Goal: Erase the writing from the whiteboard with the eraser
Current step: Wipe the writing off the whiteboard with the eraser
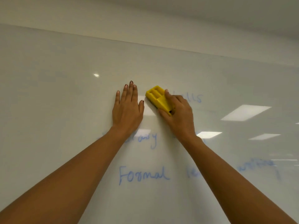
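Landmark = yellow eraser [159, 99], everything placed off that

Nearest me: both forearms reach up to the whiteboard [64, 97]. Well below the eraser, blue word "Formal" [143, 174] intact; to its right more blue words, smeared or blurred, can't read. Between that row and the eraser, a partly wiped word ending in "y" [148, 139], half hidden by my left wrist

My right hand [178, 113] grasps the eraser at its lower right end, fingers along the upper edge, thumb under the lower edge; eraser face looks pressed flat on the board, tilted, free end pointing up-left. My left hand [127, 110] is just left of the eraser, not touching it, released, palm flat on the board with fingers straight up, holding nothing, looks like bracing

Just right of the eraser, faint leftover letters [194, 97], partly behind my fingers. Above the eraser the board looks bare up to its top edge, then wall beyond

Handling, my guess: hard moulded plastic shell with open pockets on the back, light, stiff, won't deform; smooth sides could slip on a glossy board, so pinch across the long edges near mid-body and keep even pressure. Task is midway, lower rows not yet done
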